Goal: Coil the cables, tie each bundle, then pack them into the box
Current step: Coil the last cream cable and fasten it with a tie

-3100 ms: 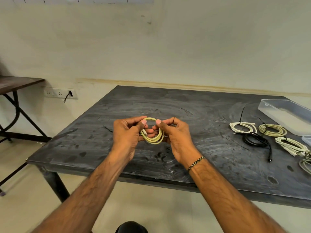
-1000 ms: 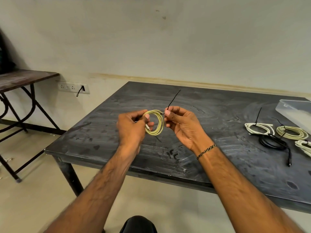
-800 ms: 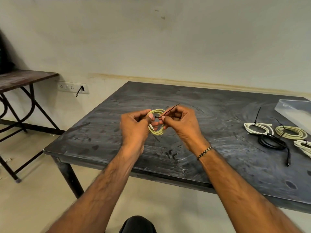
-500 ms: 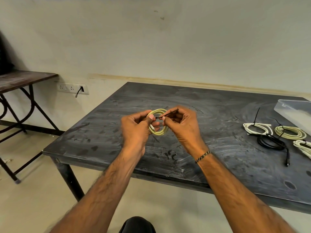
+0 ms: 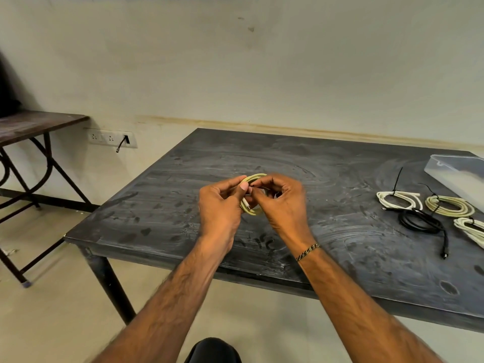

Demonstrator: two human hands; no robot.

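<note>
Head view: your left hand (image 5: 220, 205) and right hand (image 5: 284, 203) both pinch the yellow coiled cable (image 5: 252, 195), held above the dark table (image 5: 183, 205). Tied bundles (image 5: 398, 200) lie well to the right, near the clear box (image 5: 461, 174).

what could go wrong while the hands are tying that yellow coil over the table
1. The yellow coil is pinched only between the left hand and right hand; a slipped grip could let the loops spring apart before the tie closes.
2. The tie itself is hidden by the fingers, so it may catch only some loops.
3. The black cable nearby has a loose tail that could snag other bundles.
</note>
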